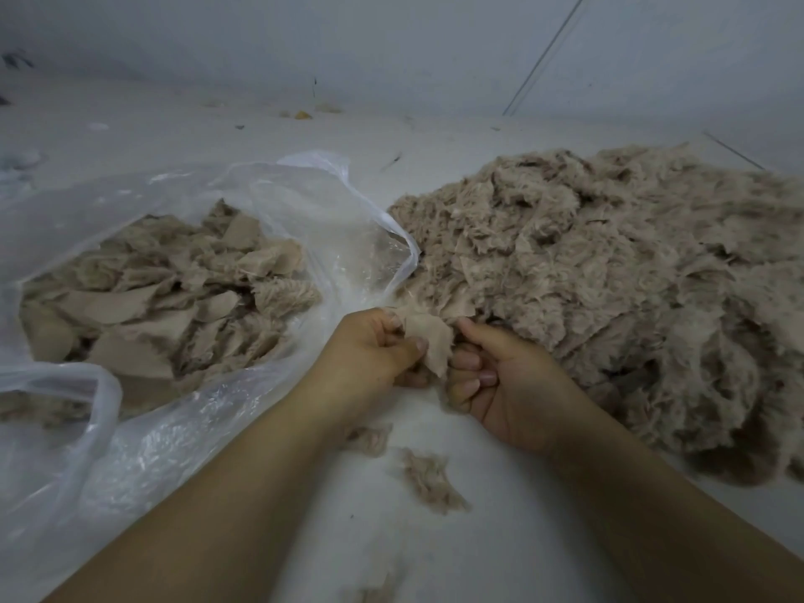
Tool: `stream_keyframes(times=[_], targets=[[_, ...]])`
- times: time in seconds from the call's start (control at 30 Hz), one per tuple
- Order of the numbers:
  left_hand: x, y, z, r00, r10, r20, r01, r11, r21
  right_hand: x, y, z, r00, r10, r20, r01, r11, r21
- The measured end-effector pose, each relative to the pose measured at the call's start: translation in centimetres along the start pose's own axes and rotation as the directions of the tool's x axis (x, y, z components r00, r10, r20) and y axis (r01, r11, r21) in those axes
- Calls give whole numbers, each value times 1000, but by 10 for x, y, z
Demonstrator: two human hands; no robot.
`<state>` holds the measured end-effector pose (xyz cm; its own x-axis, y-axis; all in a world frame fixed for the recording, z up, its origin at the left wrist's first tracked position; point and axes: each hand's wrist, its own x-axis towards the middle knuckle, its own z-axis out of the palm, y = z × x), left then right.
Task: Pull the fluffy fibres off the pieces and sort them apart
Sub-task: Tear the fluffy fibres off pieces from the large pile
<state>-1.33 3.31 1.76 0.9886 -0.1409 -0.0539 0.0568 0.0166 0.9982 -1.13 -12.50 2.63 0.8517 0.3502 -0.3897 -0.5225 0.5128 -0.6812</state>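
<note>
Head view: left hand (370, 348) and right hand (500, 376) both pinch one small beige fabric piece (428, 339) at centre, between clear plastic bag (339, 219) of beige pieces and big fluffy beige fibre heap (609, 276) on white surface (500, 537).

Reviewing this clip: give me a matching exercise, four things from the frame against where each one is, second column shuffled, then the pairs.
Things:
1. plastic bag
2. big fluffy heap
3. small piece
4. loose tufts

Places:
A. gripped between the left hand and right hand
B. on the surface between the forearms
C. left side, holding flat beige pieces
D. right side, piled on the surface

Pairs: 1-C, 2-D, 3-A, 4-B
</note>
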Motion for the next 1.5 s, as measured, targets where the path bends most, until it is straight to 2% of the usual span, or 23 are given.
stream_keyframes(times=[0.13,0.37,0.43,0.5,0.57,0.6,0.7,0.77,0.87,0.97,1.07,1.3,1.37,1.5], targets=[[3,-1,-3,988,43,-146,-41,999,16,-2,0,0,999,-4,46,3,1000,18],[3,3,-4,972,93,-214,-117,988,-102,-1,0,-2,998,11,58,-16,996,84],[0,7,-3,985,61,-158,-87,983,-160,-1,0,-2,998,15,62,-20,996,81],[-3,7,0,999,-30,-14,25,961,-277,0,0,-2,999,5,42,-8,998,59],[-4,7,6,996,-60,60,76,942,-327,0,0,-2,999,0,38,-2,999,51],[-3,5,8,997,-56,56,71,942,-327,1,1,-3,999,0,46,-3,999,54],[4,3,6,994,-27,-108,-3,964,-266,1,1,-4,998,-4,59,2,1000,30],[6,4,3,987,-27,-159,-12,970,-241,1,1,-4,998,-10,63,11,1000,-22],[3,4,2,986,-57,-154,31,985,-170,2,1,-4,995,-3,100,8,999,-44],[-3,5,4,996,-52,-67,47,996,-80,0,1,-5,985,-26,170,39,997,-71],[-8,6,5,999,-46,-7,45,994,-100,-1,3,-6,982,-76,175,107,978,-177],[-7,13,5,999,-37,10,38,990,-135,-3,3,-5,984,-76,159,112,967,-228],[-4,11,7,999,-16,-28,12,991,-132,-3,3,-5,984,-76,160,108,973,-206],[-1,9,6,981,30,-192,-55,990,-127,-4,2,-4,986,-64,155,92,980,-174]])
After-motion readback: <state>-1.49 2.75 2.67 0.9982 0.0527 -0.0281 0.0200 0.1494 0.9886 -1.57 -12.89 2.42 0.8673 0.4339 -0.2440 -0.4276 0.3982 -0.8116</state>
